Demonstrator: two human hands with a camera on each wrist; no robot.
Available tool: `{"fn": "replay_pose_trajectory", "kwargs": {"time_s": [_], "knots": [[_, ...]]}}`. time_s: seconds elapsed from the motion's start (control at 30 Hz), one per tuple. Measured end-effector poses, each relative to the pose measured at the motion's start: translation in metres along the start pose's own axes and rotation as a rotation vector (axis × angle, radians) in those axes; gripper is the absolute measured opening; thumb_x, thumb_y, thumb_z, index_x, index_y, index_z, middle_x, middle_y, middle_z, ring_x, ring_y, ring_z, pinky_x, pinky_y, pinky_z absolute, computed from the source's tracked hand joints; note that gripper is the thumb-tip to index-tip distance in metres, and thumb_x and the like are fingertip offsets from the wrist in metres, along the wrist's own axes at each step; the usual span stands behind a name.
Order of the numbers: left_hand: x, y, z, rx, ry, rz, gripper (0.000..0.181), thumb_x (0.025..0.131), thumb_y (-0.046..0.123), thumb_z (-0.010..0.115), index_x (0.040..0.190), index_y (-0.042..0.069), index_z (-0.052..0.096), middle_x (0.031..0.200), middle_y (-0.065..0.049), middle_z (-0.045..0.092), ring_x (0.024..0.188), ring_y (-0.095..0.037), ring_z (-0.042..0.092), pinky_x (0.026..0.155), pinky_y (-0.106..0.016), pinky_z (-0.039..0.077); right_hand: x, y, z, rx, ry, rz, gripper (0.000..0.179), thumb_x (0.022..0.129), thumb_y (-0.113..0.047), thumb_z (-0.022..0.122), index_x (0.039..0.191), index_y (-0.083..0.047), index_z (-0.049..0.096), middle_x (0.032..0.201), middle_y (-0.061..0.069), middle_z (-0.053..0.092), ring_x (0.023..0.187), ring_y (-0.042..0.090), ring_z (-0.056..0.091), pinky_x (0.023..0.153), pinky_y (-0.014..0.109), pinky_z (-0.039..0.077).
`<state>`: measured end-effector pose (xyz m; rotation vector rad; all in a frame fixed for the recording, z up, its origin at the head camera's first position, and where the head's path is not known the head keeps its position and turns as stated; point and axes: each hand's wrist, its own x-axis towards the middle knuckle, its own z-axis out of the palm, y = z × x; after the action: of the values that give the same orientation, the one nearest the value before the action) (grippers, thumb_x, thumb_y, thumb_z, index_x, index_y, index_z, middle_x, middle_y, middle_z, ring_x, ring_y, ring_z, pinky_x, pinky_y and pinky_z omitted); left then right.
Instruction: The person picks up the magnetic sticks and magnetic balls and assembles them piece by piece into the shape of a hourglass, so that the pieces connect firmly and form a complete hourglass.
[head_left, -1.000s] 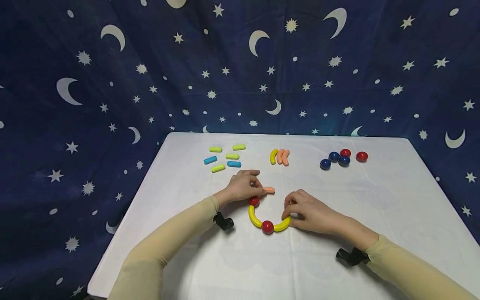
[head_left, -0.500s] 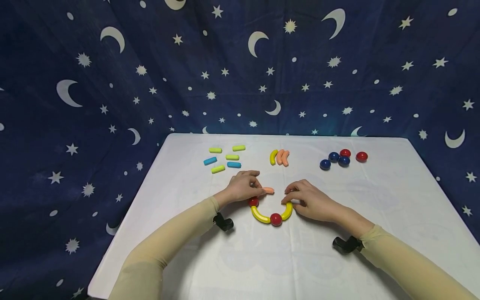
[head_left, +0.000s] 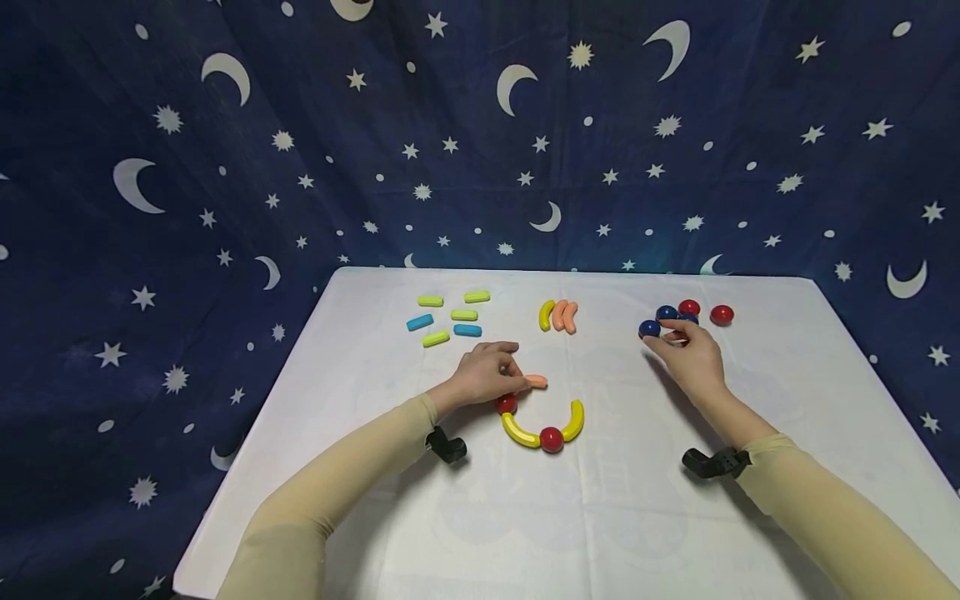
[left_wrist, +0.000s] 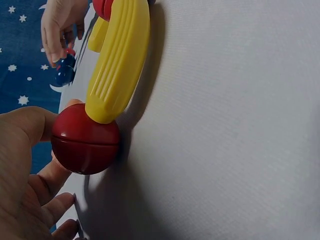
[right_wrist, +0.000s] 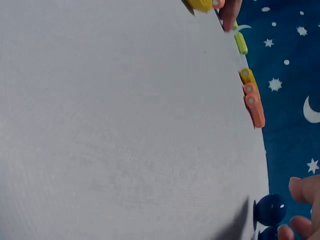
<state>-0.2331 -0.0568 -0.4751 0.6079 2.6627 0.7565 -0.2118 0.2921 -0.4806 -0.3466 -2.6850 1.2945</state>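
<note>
My left hand holds a red ball between thumb and fingers, in the head and left wrist views. An orange-pink curved piece juts out beside its fingertips. From the red ball runs a yellow curved ridged piece, then a second red ball and another yellow curved piece, forming an open curve on the table. My right hand is over at the right, its thumb and fingers apart around a blue ball. In the right wrist view, the fingers stand apart from that ball.
More blue balls and red balls cluster at the back right of the white table. Several green bars and blue bars lie at the back left. Between them are a yellow piece and two orange-pink pieces.
My right hand first shifted the chain's right end inward, then let go of the yellow piece and moved right and back to the balls. My left hand has stayed in place.
</note>
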Motion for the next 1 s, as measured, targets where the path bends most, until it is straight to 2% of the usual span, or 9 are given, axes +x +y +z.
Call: {"fn": "replay_pose_trajectory", "kwargs": {"time_s": [0.07,0.13,0.23,0.3,0.47,0.67,0.77,0.83,1.0], "knots": [[0.000,0.000,0.000,-0.008,-0.002,0.000,0.023,0.092,0.045,0.073,0.077,0.027,0.072,0.157,0.000,0.046,0.145,-0.033,0.034,0.115,-0.054,0.027,0.004,0.003,0.001,-0.003,-0.005,0.065,0.066,0.095,-0.043,0.071,0.144,-0.001,0.055,0.123,0.022,0.060,0.108,0.033,0.055,0.080,0.028,0.047],[-0.001,0.000,0.000,-0.008,-0.002,0.000,0.023,0.092,0.045,0.073,0.077,0.027,0.072,0.157,0.000,0.046,0.145,-0.033,0.033,0.115,-0.054,0.027,0.007,0.004,0.002,-0.024,-0.010,0.112,0.070,0.095,-0.047,0.071,0.146,-0.003,0.054,0.126,0.022,0.060,0.116,0.037,0.053,0.092,0.042,0.044],[-0.001,0.000,-0.001,-0.009,-0.003,-0.004,0.023,0.092,0.045,0.073,0.077,0.027,0.073,0.156,0.000,0.046,0.145,-0.032,0.033,0.115,-0.054,0.027,0.012,0.005,0.005,-0.083,-0.019,0.163,0.075,0.093,-0.056,0.068,0.146,-0.004,0.054,0.131,0.022,0.060,0.126,0.044,0.046,0.101,0.060,0.032],[-0.001,0.000,0.000,-0.005,-0.006,-0.006,0.023,0.092,0.045,0.072,0.077,0.028,0.073,0.157,0.000,0.046,0.145,-0.032,0.034,0.115,-0.053,0.028,0.015,0.005,0.007,-0.120,-0.027,0.182,0.079,0.092,-0.060,0.066,0.146,-0.004,0.055,0.134,0.022,0.060,0.130,0.048,0.041,0.103,0.066,0.025],[-0.002,0.001,0.000,-0.011,-0.007,-0.012,0.023,0.092,0.045,0.073,0.077,0.027,0.072,0.156,0.000,0.046,0.145,-0.031,0.034,0.116,-0.052,0.027,0.019,0.005,0.009,-0.166,-0.030,0.210,0.080,0.091,-0.064,0.065,0.142,-0.003,0.059,0.138,0.022,0.058,0.131,0.049,0.036,0.105,0.068,0.022],[-0.001,0.002,0.000,-0.026,-0.004,-0.017,0.024,0.091,0.045,0.073,0.077,0.026,0.072,0.155,0.000,0.048,0.144,-0.030,0.035,0.116,-0.052,0.028,0.022,0.003,0.010,-0.165,-0.023,0.221,0.073,0.093,-0.061,0.065,0.136,-0.002,0.062,0.137,0.023,0.058,0.130,0.049,0.035,0.105,0.068,0.022],[-0.001,0.002,0.000,-0.018,-0.004,-0.014,0.023,0.092,0.044,0.073,0.077,0.027,0.073,0.155,0.000,0.048,0.145,-0.031,0.034,0.116,-0.052,0.028,0.018,0.001,0.014,-0.156,-0.033,0.180,0.068,0.093,-0.057,0.067,0.135,-0.003,0.062,0.134,0.023,0.059,0.129,0.049,0.036,0.103,0.067,0.022],[-0.001,0.001,0.000,-0.013,-0.004,-0.015,0.023,0.092,0.044,0.073,0.077,0.026,0.072,0.156,0.000,0.047,0.145,-0.030,0.034,0.116,-0.052,0.027,0.013,-0.002,0.018,-0.151,-0.066,0.115,0.064,0.093,-0.052,0.069,0.134,-0.003,0.063,0.130,0.023,0.061,0.126,0.048,0.039,0.101,0.067,0.023],[0.001,0.000,0.002,-0.021,-0.008,-0.024,0.024,0.092,0.045,0.073,0.077,0.026,0.073,0.156,0.000,0.047,0.144,-0.029,0.036,0.117,-0.050,0.026,-0.006,-0.018,0.036,-0.111,-0.237,-0.083,0.054,0.091,-0.041,0.077,0.129,-0.004,0.067,0.121,0.020,0.067,0.120,0.041,0.045,0.097,0.061,0.030]]}}
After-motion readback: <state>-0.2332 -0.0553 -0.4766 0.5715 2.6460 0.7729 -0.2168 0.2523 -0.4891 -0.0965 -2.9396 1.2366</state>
